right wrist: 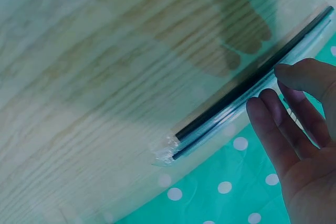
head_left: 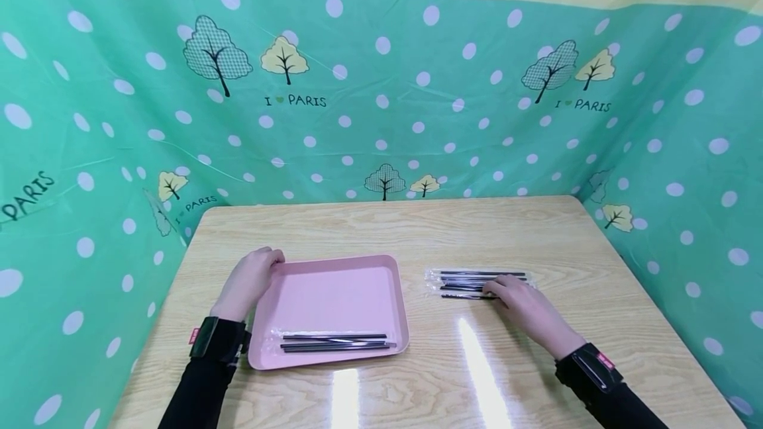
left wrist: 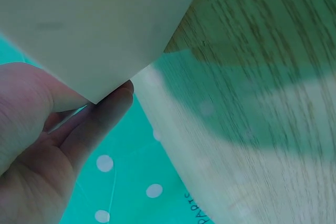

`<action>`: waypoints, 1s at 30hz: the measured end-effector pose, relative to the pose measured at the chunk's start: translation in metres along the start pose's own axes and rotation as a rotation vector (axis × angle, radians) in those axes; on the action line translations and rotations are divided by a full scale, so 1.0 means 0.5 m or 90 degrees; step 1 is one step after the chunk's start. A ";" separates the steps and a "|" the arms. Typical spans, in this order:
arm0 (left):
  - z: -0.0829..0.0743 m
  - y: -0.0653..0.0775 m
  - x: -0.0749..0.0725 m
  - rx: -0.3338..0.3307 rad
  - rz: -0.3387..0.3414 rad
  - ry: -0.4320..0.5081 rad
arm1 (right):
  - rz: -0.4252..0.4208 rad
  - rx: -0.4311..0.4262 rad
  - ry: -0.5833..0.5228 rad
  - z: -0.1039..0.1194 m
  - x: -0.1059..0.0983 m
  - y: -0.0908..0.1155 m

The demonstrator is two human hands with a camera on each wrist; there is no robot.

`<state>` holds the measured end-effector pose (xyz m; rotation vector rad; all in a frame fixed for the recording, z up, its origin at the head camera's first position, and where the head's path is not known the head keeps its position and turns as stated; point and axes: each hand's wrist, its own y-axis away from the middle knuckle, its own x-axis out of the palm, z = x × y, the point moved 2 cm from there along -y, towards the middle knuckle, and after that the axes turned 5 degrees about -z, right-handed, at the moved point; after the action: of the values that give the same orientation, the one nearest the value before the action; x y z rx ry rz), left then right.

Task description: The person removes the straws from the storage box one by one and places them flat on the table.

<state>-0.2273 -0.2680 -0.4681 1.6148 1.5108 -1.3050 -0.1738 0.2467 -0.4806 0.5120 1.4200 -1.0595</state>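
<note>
A pink tray (head_left: 334, 283) lies on the table, and my left hand (head_left: 250, 280) grips its far left corner. Close up in the left wrist view, the thumb and fingers pinch the pale tray corner (left wrist: 105, 45). Inside the tray, along its near side, lie thin black sticks (head_left: 335, 344) in clear plastic. My right hand (head_left: 530, 306) reaches to another group of wrapped black sticks (head_left: 461, 280) right of the tray. In the right wrist view its thumb and fingertips touch the edge of a wrapped stick bundle (right wrist: 231, 103), with the fingers fairly straight.
The light wooden table (head_left: 477, 230) carries bright light reflections near its front. A green dotted curtain (head_left: 381, 124) with tree prints stands around the back and both sides.
</note>
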 end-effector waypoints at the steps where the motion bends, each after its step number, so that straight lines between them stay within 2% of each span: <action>1: 0.000 0.001 0.001 -0.001 0.002 0.000 | 0.001 0.002 -0.001 0.002 -0.001 -0.001; 12: 0.002 0.000 0.001 0.012 -0.006 -0.001 | 0.003 0.002 -0.015 0.040 -0.015 -0.028; 20: 0.003 0.002 -0.001 0.023 -0.019 -0.002 | 0.020 0.010 -0.038 0.071 -0.023 -0.063; 30: 0.004 0.001 0.000 0.020 -0.016 0.001 | 0.041 -0.017 -0.057 0.118 -0.022 -0.111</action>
<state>-0.2273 -0.2698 -0.4688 1.6215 1.5232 -1.3468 -0.1857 0.1741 -0.4453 0.4814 1.3285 -0.9986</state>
